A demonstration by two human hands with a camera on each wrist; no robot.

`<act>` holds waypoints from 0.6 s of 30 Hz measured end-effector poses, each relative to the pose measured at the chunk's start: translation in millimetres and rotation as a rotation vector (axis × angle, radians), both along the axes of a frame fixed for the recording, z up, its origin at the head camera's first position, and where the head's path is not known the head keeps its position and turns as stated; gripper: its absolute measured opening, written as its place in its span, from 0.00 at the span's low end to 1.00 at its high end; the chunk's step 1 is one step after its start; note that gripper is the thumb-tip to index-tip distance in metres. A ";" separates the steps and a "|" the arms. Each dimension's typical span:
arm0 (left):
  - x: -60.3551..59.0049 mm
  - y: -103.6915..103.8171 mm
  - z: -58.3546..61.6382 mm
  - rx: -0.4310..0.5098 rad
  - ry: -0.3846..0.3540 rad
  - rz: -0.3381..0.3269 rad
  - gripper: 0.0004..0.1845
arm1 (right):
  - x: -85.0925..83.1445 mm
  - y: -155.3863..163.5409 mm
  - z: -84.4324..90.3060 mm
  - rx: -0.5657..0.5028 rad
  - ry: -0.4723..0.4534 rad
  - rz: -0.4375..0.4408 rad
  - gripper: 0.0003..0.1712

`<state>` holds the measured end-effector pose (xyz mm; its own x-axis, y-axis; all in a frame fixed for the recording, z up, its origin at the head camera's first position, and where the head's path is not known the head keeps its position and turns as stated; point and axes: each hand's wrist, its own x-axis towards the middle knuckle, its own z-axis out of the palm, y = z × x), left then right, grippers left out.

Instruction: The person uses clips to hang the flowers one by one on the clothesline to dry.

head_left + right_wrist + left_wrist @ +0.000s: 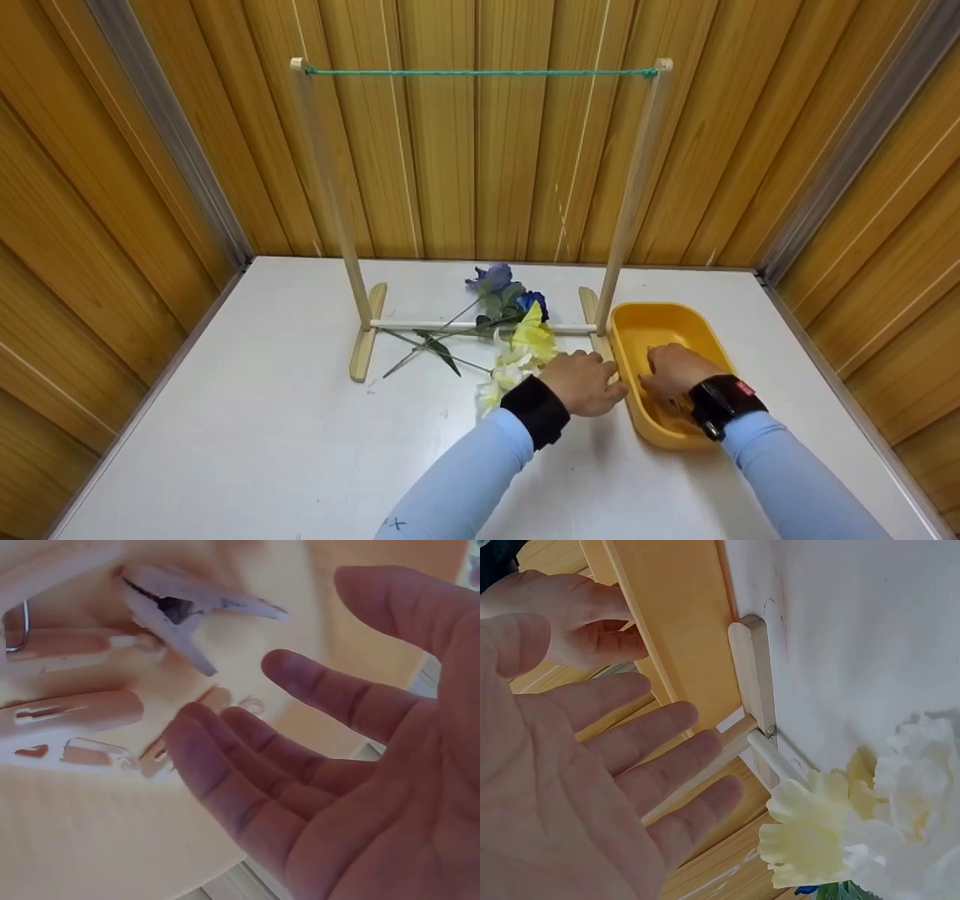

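My right hand (679, 371) reaches into a yellow plastic tub (664, 322). In the right wrist view its fingers (206, 757) are spread and loosely bent, with nothing between them. Several clips shaped like clothespins (169, 615) lie in the tub close to these fingertips. My left hand (585, 382) hovers palm down just left of the tub and holds nothing. The left wrist view shows its fingers (660, 772) extended. White flowers (919, 802) and a yellow flower (534, 334) lie on the table beside that hand.
A wooden frame (626, 202) stands on the white table (247, 420), with a green cord (480, 73) tied across its top and a white bar (420, 325) low down. Blue flowers (493, 279) and crossed stems lie around the bar. Wood-patterned panels (510, 165) enclose the table.
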<state>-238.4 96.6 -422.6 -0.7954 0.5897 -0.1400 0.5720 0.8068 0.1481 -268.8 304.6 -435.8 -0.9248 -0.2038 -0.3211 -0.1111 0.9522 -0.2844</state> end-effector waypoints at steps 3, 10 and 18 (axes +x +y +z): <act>0.2 2.8 -0.4 -0.021 0.015 -0.002 0.28 | -1.3 -0.8 -0.9 -0.003 -0.046 -0.028 0.11; -0.4 4.8 -2.4 -0.064 0.031 0.008 0.28 | -6.9 -5.3 -7.0 0.065 -0.015 0.032 0.07; 1.2 0.0 1.2 -0.061 0.033 0.017 0.29 | -15.8 -8.1 -9.6 0.077 0.030 0.092 0.05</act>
<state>-237.2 96.6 -421.4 -0.8100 0.5673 -0.1486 0.5621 0.8233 0.0795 -284.5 296.5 -445.4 -0.9126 -0.2645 -0.3119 -0.2067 0.9564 -0.2064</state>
